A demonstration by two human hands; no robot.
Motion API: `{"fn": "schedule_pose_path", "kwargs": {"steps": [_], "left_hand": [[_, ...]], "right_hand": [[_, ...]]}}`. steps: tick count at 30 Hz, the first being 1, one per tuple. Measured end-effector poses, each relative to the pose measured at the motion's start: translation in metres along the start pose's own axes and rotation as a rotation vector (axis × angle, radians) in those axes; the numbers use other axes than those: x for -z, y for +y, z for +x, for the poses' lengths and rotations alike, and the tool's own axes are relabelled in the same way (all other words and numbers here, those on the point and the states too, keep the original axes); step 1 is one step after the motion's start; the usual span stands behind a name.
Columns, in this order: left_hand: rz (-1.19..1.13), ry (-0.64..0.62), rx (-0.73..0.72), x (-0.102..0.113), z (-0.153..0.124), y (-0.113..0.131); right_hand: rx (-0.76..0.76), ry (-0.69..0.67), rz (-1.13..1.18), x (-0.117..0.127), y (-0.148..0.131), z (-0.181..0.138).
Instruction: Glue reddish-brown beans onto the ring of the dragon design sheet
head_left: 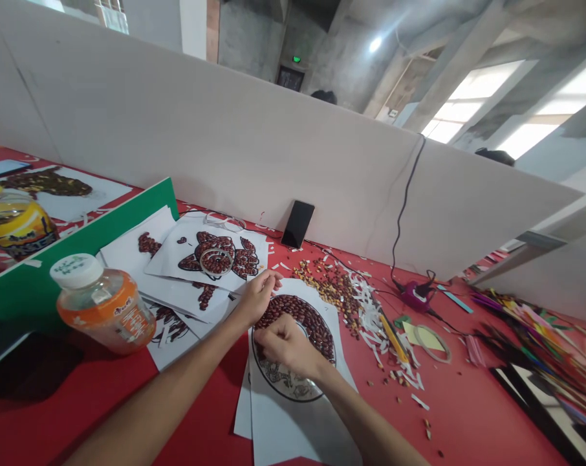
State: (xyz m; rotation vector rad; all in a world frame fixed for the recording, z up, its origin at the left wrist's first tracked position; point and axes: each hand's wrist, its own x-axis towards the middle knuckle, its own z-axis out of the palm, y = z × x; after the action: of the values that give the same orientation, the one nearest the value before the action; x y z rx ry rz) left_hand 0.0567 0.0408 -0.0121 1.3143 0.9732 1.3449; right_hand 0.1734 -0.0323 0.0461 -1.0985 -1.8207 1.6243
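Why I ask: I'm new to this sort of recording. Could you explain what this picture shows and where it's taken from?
There is no machine here: you see a person's two bare hands. The only picture comes from a camera worn on that person's head, looking forward and down.

The left hand is at the upper left of a white sheet; the right hand is over its round drawing, partly covered with dark red beans. Both hands' fingers are curled, so I can't tell whether they hold anything.

Around them on the red table are a bottle, paper strips, a roll of tape and loose seeds. A phone leans at the back.
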Motion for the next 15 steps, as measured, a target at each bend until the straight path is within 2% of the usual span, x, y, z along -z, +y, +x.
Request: {"fn": "schedule_pose_path", "kwargs": {"steps": [4, 8, 11, 15], "left_hand": [[0.010, 0.003, 0.006, -0.0002, -0.0012, 0.0018], [0.013, -0.006, 0.008, 0.0001, -0.0023, 0.0035], [0.014, -0.012, 0.011, 0.0002, -0.0024, 0.0035], [0.016, -0.010, 0.020, 0.0004, -0.0023, 0.0024]], "right_hand": [[0.009, -0.072, -0.107, 0.0006, -0.0065, -0.0010], [0.035, -0.045, -0.091, -0.0028, -0.0101, -0.0025], [0.030, -0.078, -0.127, -0.0046, -0.0096, -0.0045], [0.057, -0.017, 0.031, 0.0033, -0.0112, -0.0058]]}}
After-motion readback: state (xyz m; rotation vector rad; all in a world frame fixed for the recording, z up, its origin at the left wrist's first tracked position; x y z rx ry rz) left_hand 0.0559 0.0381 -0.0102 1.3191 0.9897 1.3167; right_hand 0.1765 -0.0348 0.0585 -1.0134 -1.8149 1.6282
